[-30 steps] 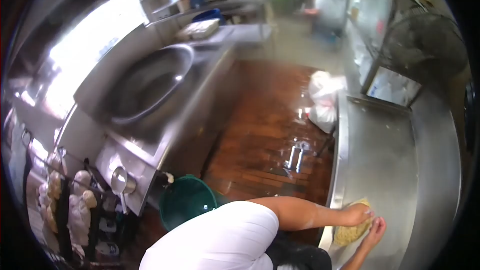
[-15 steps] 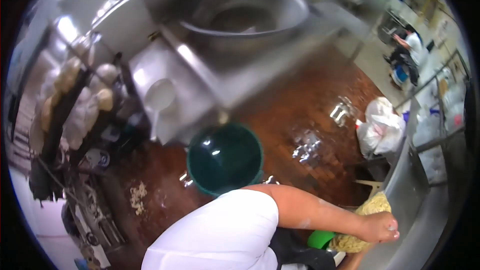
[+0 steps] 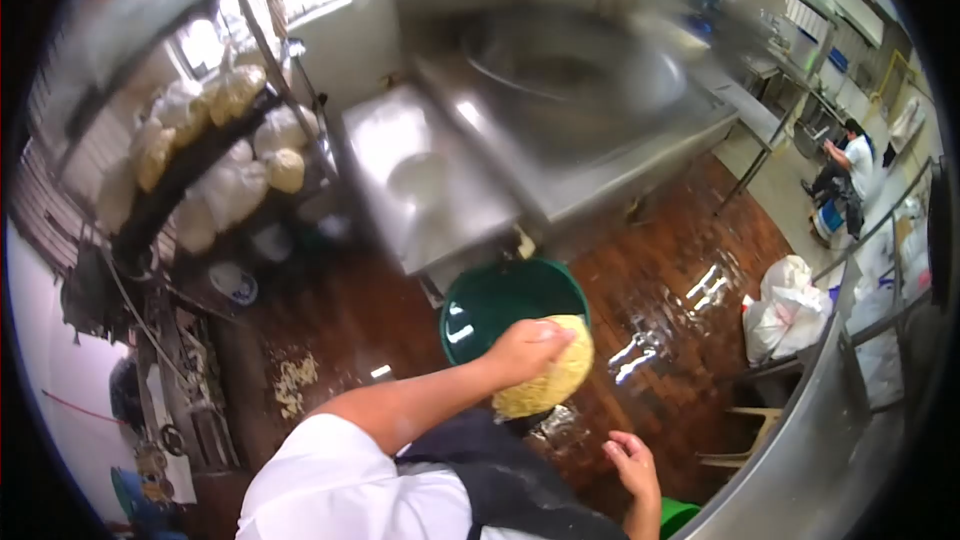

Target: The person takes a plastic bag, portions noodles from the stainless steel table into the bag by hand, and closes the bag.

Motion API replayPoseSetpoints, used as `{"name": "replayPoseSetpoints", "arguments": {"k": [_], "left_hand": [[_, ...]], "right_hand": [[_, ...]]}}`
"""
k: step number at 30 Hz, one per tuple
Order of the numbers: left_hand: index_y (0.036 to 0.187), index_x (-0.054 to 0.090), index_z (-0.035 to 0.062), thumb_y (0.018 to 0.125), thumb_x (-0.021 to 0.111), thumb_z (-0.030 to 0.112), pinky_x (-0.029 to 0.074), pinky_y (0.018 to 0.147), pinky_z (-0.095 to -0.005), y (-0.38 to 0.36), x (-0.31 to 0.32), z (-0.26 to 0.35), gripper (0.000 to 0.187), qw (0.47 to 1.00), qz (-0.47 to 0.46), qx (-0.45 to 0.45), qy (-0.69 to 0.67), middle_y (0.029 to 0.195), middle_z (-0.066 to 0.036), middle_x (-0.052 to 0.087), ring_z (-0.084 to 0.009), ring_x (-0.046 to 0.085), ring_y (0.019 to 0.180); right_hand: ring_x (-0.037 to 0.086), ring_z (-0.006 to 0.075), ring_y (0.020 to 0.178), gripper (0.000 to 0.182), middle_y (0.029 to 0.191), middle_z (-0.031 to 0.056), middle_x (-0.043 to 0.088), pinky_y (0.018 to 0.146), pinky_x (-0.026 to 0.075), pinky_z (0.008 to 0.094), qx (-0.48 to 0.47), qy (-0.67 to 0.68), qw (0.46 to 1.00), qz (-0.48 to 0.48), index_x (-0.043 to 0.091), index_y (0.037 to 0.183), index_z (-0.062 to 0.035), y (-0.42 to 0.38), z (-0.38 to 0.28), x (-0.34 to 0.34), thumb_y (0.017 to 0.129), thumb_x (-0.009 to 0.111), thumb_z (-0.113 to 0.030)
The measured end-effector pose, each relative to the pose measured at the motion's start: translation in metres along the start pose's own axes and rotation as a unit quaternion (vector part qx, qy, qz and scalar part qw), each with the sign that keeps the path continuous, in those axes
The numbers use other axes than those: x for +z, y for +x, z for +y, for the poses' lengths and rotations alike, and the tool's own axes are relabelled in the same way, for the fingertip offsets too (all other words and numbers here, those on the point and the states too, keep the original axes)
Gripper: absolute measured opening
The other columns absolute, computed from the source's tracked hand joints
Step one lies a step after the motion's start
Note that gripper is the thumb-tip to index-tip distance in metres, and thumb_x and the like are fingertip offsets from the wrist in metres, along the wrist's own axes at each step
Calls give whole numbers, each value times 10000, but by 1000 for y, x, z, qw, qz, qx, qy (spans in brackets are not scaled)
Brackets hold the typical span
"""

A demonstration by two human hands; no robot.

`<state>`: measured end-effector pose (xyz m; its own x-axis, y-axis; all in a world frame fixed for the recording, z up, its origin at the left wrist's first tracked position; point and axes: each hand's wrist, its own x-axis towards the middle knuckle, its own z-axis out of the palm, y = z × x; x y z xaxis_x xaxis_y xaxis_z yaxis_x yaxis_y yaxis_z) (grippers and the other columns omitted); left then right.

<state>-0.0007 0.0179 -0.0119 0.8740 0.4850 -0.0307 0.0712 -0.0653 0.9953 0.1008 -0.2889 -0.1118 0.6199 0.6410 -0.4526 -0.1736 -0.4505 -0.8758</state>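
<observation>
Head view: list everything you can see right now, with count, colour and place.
Noodles: one clump, pale yellow, in the left hand above the bucket.
Bucket: one, green, on the floor under the counter edge.
Wok: one, steel, set in the counter at top centre.
Bagged goods: several bags, white and tan, on the rack at left.
Plastic bags: white, a heap on the red brick floor at right.
Steel table: one, lower right edge.
Person: one, white top, far right.
Left hand: gripping the noodles.
Right hand: open, empty, lower centre.
</observation>
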Motion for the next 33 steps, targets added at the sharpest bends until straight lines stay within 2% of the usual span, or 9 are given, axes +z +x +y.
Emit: {"name": "replayPoseSetpoints", "arguments": {"k": [8,12,17,19,20,23,24,27,33], "left_hand": [[641,473,106,947,539,270,287,380,-222,-73,-120,14,353,980,176,-63,-69,505,34,425,-57,381,409],[649,505,85,949,535,262,335,418,-230,-99,-169,5,350,973,224,-49,-21,543,16,468,-61,405,448],[776,602,-19,926,564,269,440,596,-331,-107,-196,-7,327,970,168,61,163,639,-88,567,-164,527,585],[798,618,-7,926,555,282,453,610,-350,-109,-206,-2,322,961,166,71,208,666,-111,601,-201,565,607],[820,636,23,915,536,379,462,647,-421,-107,-218,-11,382,963,132,30,233,767,-186,628,-366,599,714],[837,639,25,920,520,337,480,685,-419,-103,-248,-28,344,982,72,62,161,778,-187,621,-364,615,773],[844,634,32,918,528,303,478,667,-406,-104,-259,-34,300,986,39,67,145,780,-181,627,-343,612,734],[879,613,54,922,512,268,472,661,-427,-97,-292,-43,240,978,-89,110,152,819,-173,627,-359,606,756],[857,587,66,931,496,302,462,655,-457,-69,-346,-40,264,948,-236,142,160,784,-164,600,-385,587,757]], "right_hand": [[620,109,710,283,888,52,669,587,481,234,160,39,986,-40,580,1125,-40,-54,74,47,887,628,-184],[610,111,661,290,861,51,671,557,476,249,37,-28,999,-18,591,1103,-23,-26,69,66,862,657,-170],[571,105,864,354,979,54,635,757,486,266,-117,-28,988,-92,577,1133,13,8,-98,143,843,693,-154],[577,131,917,503,1056,95,614,798,484,286,-143,-51,977,-150,535,1202,19,14,-162,205,804,735,-216],[571,162,971,622,1113,126,590,838,477,304,-201,-154,956,-147,482,1267,7,18,-191,238,773,759,-250],[526,256,1142,929,1278,205,500,949,433,346,-206,-262,933,-138,293,1421,-29,51,-211,320,707,794,-350],[500,290,1196,981,1358,200,447,978,415,358,-235,-220,936,-143,240,1442,-33,82,-178,339,709,784,-395],[490,284,1221,938,1370,153,448,993,426,408,65,327,918,-214,268,1436,-60,117,-151,381,729,731,-467],[562,285,1119,734,1235,147,565,934,472,424,85,511,833,-192,473,1288,-24,140,-106,468,773,605,-530]]}}
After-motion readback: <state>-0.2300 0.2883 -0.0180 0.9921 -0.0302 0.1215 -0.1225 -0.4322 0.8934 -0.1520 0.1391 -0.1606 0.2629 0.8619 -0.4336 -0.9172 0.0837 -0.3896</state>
